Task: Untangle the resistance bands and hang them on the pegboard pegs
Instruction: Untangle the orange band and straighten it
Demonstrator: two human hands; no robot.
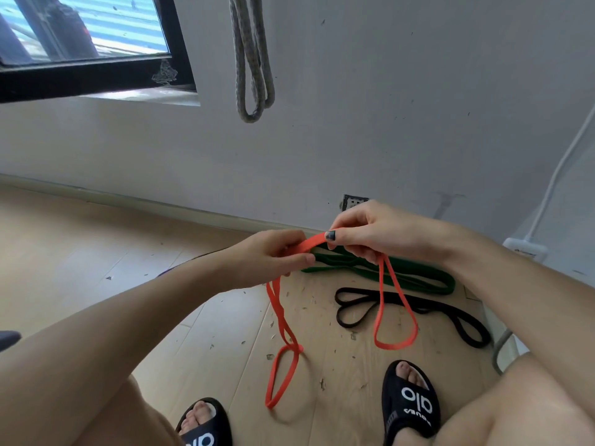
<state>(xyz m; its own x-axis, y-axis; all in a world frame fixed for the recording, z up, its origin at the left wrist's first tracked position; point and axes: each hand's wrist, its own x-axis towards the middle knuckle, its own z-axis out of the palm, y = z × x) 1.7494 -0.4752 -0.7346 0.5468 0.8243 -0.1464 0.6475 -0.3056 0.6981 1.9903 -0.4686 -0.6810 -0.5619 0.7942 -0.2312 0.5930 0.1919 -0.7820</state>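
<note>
Band in hand: orange band [309, 244], long axis running 9 to 3 o'clock between both hands.
Left hand [267, 257]: pinching the 9 o'clock end.
Right hand [370, 233]: pinching the 3 o'clock end; loops dangle toward 6.
Floor: green band [418, 278] and black band [418, 305] at 4 o'clock.
Wall: grey band [252, 59] hanging at 12.

Soft daylight from window [80, 30], wide-angle edge distortion
</note>
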